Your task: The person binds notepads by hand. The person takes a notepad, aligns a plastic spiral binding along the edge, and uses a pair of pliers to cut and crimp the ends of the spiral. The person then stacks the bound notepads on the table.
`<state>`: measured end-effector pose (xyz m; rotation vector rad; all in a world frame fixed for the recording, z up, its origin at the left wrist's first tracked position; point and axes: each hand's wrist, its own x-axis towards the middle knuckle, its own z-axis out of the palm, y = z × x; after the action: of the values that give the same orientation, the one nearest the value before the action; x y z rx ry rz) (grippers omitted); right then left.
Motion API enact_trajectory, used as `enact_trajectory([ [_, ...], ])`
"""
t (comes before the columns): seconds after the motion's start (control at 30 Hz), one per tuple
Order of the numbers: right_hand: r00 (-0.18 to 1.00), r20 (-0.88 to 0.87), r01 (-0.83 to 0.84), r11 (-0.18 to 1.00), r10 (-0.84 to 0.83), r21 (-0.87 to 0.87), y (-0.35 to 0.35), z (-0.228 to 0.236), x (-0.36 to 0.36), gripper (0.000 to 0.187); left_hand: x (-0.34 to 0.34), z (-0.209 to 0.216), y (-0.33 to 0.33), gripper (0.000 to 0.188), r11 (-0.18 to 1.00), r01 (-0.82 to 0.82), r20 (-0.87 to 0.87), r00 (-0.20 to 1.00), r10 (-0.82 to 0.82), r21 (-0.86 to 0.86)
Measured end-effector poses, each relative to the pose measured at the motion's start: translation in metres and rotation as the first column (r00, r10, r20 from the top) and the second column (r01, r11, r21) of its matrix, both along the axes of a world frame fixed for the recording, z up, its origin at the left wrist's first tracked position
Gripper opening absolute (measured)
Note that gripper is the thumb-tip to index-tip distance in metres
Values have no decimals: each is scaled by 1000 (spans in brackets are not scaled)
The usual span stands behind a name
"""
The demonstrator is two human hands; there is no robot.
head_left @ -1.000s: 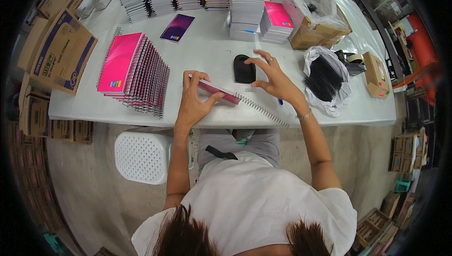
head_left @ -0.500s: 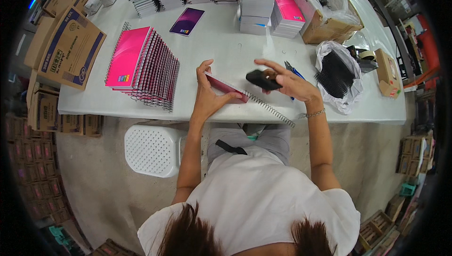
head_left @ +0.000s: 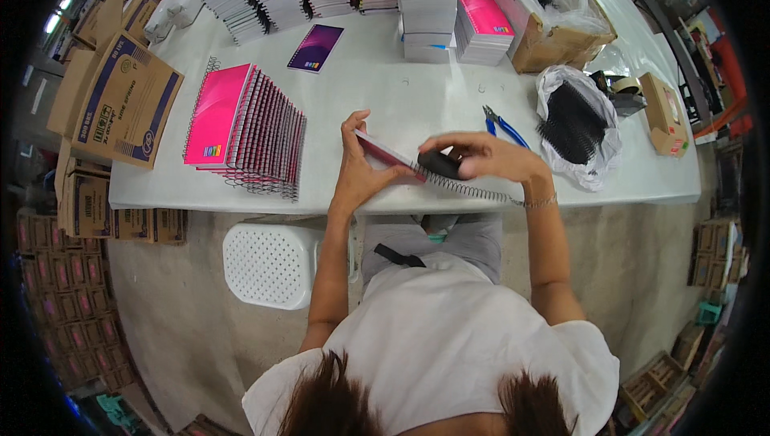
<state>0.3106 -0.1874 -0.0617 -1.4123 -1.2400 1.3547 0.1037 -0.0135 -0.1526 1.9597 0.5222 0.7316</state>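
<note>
Two hands work at the table's (head_left: 361, 203) near edge. The left hand (head_left: 358, 171) grips a book (head_left: 391, 153) tilted on edge between fingers and thumb; the right hand (head_left: 499, 158) clasps a black block (head_left: 439, 165). A second ago the block lay on the table; now it is up against, or just beside, the coil (head_left: 481, 193) where it leaves the book's end. So the block appears to be in use on the coil rather than merely fetched. How far the coil is threaded, I cannot tell. The coil trails between three and four o'clock from the book. Pliers (head_left: 505, 128) lie just before three, a bag (head_left: 603, 173) farther out at three, a pink stack (head_left: 484, 27) near one, a purple book (head_left: 316, 48) near eleven, a pink pile (head_left: 220, 119) between nine and ten.
</note>
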Motion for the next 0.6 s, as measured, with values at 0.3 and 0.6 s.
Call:
enact_trajectory([
  [0.3,985,159,72,997,-65,-38,6,-7,-5,62,0,0,-4,132,999,23,-22,999,-24,-47],
  [0.6,970,-240,-6,998,21,65,1,-3,-4,58,3,1,2,147,980,61,9,998,-61,-190],
])
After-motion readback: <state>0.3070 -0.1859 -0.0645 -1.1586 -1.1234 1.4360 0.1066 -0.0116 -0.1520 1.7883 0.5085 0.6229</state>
